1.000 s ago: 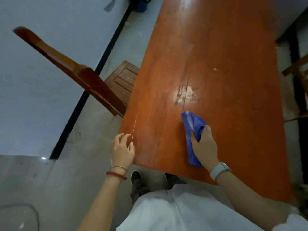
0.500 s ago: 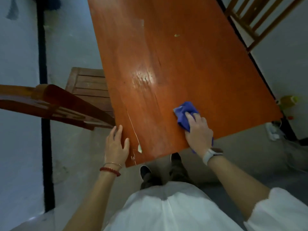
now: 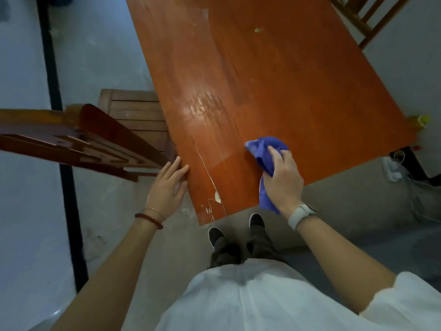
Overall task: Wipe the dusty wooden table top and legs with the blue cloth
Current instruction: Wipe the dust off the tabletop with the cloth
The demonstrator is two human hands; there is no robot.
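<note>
**Operator:** Lower centre of the frame, I see the right hand [image 3: 284, 180] clenched round the blue cloth [image 3: 266, 158], pressing it on the table top [image 3: 274, 80] close to the near edge.

**Second:** And the other one?

**Operator:** My read: the left hand [image 3: 168, 187] is released, fingers straight, tips touching the table's left edge near the chipped corner.

**Second:** Room around them?

**Operator:** A chair [image 3: 100, 142] sits just beside that hand at mid left. Bare wood stretches toward the upper right. Floor [image 3: 346, 199] lies open past the near edge, where the shoes [image 3: 236, 228] stand.
</note>
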